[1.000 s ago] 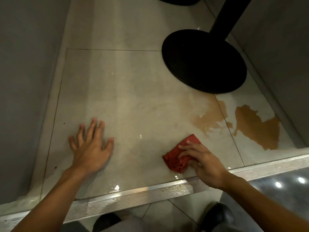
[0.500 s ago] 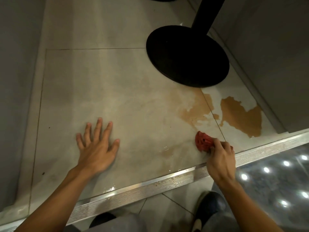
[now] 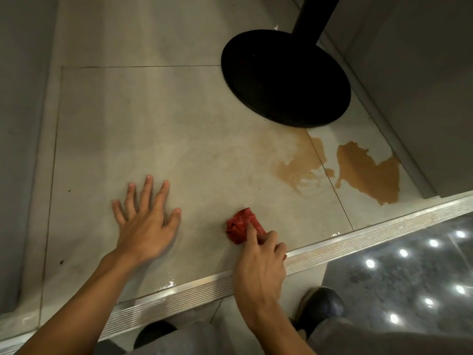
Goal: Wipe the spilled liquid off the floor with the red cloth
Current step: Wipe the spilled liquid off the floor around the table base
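A bunched red cloth (image 3: pixel 240 224) lies pressed on the pale floor tile, with my right hand (image 3: pixel 261 254) gripping its near side. A brown puddle (image 3: pixel 368 172) sits on the tile at the far right. A thinner smeared patch of brown liquid (image 3: pixel 299 162) spreads just left of it, below the black base. The cloth is well left of and nearer than both patches. My left hand (image 3: pixel 146 221) rests flat on the tile with fingers spread, left of the cloth.
A round black table base (image 3: pixel 284 80) with its post stands behind the spill. A ribbed metal step edge (image 3: pixel 358 242) runs along the near side, with a darker lower floor beyond. Grey walls close in left and right. My shoes (image 3: pixel 320 306) show below.
My right hand has dragged the cloth back left along the step edge, away from the smeared patch. The left hand stays planted. The view has shifted slightly.
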Demonstrator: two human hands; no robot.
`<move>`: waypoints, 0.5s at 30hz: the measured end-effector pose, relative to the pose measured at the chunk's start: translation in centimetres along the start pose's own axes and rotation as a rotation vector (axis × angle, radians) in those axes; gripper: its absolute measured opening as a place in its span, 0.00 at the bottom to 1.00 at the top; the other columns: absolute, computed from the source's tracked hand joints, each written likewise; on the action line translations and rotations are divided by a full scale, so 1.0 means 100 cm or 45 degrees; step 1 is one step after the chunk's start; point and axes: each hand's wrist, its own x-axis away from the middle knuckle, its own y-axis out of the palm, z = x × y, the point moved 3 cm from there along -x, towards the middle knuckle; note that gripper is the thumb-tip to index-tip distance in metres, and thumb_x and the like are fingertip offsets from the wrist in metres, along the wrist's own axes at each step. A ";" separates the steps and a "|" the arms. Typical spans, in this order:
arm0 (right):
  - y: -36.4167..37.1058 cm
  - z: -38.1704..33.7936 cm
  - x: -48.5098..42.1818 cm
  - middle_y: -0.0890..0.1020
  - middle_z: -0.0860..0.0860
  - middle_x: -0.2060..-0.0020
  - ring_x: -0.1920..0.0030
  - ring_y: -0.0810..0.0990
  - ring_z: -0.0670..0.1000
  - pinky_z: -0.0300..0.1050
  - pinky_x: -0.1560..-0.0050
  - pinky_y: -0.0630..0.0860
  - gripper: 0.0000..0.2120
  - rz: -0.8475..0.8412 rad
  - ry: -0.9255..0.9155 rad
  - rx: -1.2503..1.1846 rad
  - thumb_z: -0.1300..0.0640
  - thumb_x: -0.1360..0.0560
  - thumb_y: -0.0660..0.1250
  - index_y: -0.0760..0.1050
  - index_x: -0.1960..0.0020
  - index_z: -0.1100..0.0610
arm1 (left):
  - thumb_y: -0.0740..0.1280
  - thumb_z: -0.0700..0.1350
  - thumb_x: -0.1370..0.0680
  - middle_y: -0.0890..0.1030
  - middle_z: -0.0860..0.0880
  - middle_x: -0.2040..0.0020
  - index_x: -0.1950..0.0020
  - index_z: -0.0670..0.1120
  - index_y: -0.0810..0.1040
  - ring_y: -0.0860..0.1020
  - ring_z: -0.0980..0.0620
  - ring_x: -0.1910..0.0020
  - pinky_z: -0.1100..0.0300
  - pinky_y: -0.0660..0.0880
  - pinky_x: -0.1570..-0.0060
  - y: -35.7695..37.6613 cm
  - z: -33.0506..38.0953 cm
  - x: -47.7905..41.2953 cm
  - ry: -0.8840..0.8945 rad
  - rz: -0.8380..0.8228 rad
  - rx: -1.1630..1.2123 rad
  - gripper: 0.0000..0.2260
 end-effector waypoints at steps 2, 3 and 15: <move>0.002 -0.011 0.005 0.64 0.55 0.38 0.41 0.65 0.59 0.52 0.44 0.74 0.25 -0.040 -0.031 -0.007 0.60 0.20 0.56 0.55 0.26 0.47 | 0.45 0.68 0.26 0.35 0.59 0.23 0.25 0.65 0.43 0.31 0.52 0.25 0.45 0.29 0.31 0.001 0.000 0.000 0.005 0.004 0.008 0.30; 0.003 -0.016 0.008 0.64 0.55 0.38 0.41 0.65 0.59 0.52 0.44 0.74 0.25 -0.053 -0.043 -0.008 0.60 0.20 0.56 0.56 0.26 0.47 | 0.45 0.69 0.26 0.35 0.60 0.23 0.25 0.65 0.42 0.31 0.52 0.25 0.45 0.29 0.31 0.001 0.000 -0.001 0.006 -0.004 0.012 0.30; -0.057 0.006 -0.044 0.83 0.53 0.53 0.51 0.80 0.56 0.49 0.51 0.77 0.17 -0.184 -0.380 -0.580 0.67 0.24 0.58 0.77 0.42 0.51 | 0.46 0.67 0.27 0.43 0.60 0.22 0.25 0.65 0.55 0.38 0.54 0.23 0.47 0.36 0.27 -0.025 -0.003 -0.001 0.011 -0.156 0.144 0.30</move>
